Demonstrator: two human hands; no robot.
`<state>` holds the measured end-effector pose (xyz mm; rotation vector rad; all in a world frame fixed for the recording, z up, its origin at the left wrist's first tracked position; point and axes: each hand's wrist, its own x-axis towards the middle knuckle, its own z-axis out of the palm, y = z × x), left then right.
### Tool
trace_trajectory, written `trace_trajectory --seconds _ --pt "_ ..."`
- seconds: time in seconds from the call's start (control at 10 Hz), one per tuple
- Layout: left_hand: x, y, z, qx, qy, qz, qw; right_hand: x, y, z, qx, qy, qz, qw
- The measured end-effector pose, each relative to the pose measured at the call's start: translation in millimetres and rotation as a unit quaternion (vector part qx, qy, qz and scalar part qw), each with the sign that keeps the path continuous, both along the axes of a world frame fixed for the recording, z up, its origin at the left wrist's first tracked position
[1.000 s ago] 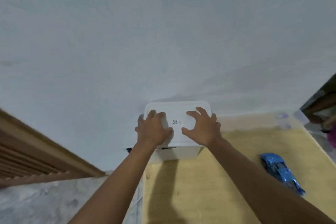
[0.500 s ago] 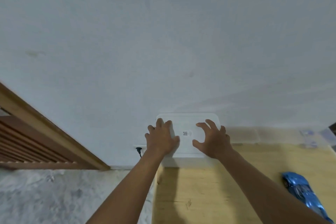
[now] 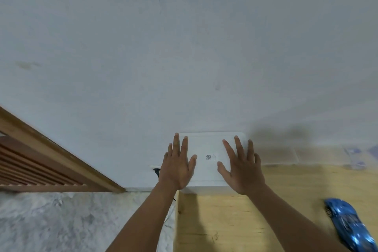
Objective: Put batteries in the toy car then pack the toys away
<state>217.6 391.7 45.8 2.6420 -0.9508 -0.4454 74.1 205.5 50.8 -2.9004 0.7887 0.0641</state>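
A white lidded box (image 3: 208, 145) stands at the far left corner of the wooden table (image 3: 286, 200), against the wall. A small code label is printed on its lid. My left hand (image 3: 178, 165) lies flat over the lid's left part, fingers spread. Over the right part of the lid is my right hand (image 3: 240, 166), also flat and spread. Neither hand grips anything. The blue toy car (image 3: 347, 223) lies on the table at the right edge, well away from both hands.
A pale wall fills the upper view. Wooden slatted trim (image 3: 41, 161) runs along the left. Grey marbled floor (image 3: 71, 221) lies left of the table. A black plug and cable (image 3: 157, 171) sit by the wall. Clear plastic packaging (image 3: 356, 155) lies at the table's far right.
Both hands have flattened and their fingers spread on the lid, where they were curled before. The camera has shifted, so the box and car sit further right in view.
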Motion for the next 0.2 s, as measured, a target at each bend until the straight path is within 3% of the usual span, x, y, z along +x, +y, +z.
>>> trace_trajectory --seconds 0.2 --pt "4.8 -1.0 12.9 0.008 0.052 -0.003 0.999 7.3 -6.0 15.1 0.089 0.085 -0.002 0.992"
